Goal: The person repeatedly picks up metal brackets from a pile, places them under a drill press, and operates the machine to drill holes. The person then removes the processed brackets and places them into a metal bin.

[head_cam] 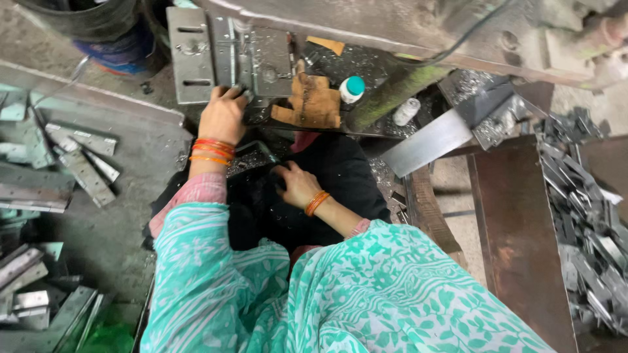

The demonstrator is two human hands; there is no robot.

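My left hand [224,114] presses fingers down on the far metal plate [245,59] of the jig, my right hand [297,185] curls loosely in the near dark tray [258,157], grasp unclear, so probably loading; next needs a careful pick.

Turquoise leaf-patterned garment [366,294], orange bangles [212,151]

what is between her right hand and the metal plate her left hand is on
Nothing solid that shows. The right hand rests low on dark cloth; the left hand touches the metal plate. Only cloth lies between.
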